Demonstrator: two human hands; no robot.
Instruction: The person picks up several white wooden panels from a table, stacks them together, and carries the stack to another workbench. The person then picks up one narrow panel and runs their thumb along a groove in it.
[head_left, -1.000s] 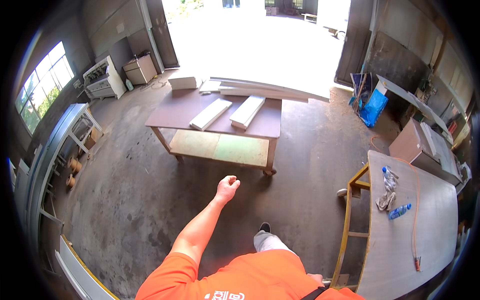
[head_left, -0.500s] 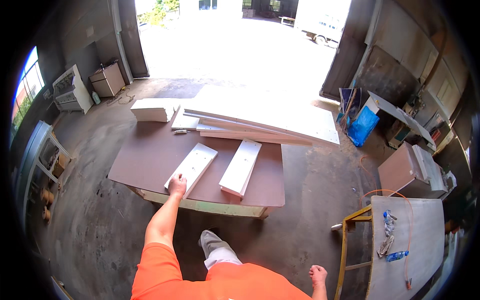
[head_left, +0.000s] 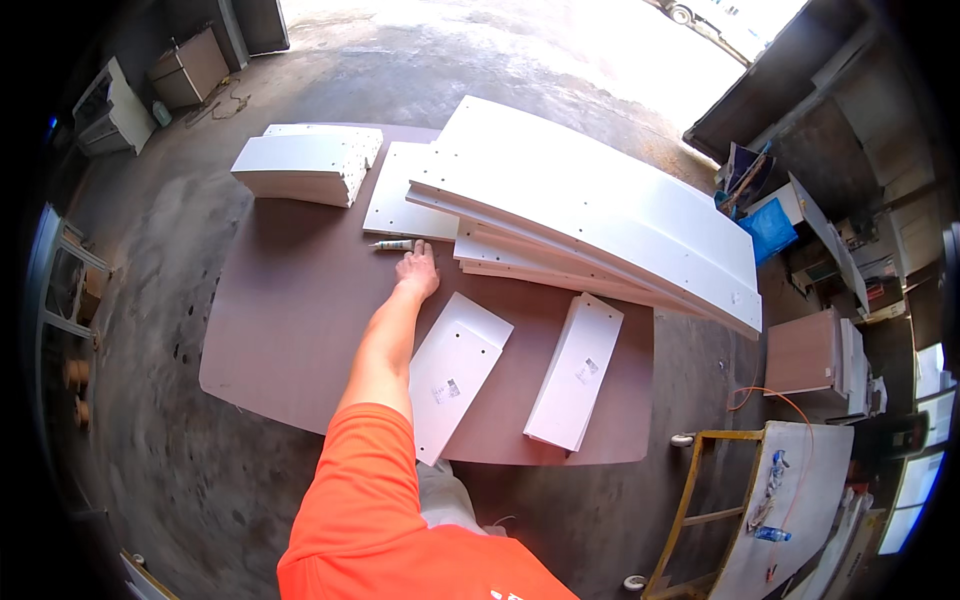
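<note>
My left hand [head_left: 417, 270] is stretched out over the brown table [head_left: 290, 320], fingers apart, its tips right at a small white tube [head_left: 393, 245] that lies there. It holds nothing. Just right of my forearm lie two short white panels [head_left: 455, 370] [head_left: 577, 368], side by side. Beyond the hand is a stack of long white boards [head_left: 590, 215], with a square white panel [head_left: 405, 195] beside it. My right hand is out of view.
A pile of short white panels [head_left: 305, 165] sits at the table's far left corner. A yellow-framed bench [head_left: 770, 510] with bottles and an orange cable stands at the lower right. Cabinets [head_left: 820, 350] and clutter line the right wall; shelving [head_left: 60, 300] runs along the left.
I have walked up to the table. My left arm has reached forward from the near short panel to the small tube farther back. The right hand has dropped out of view.
</note>
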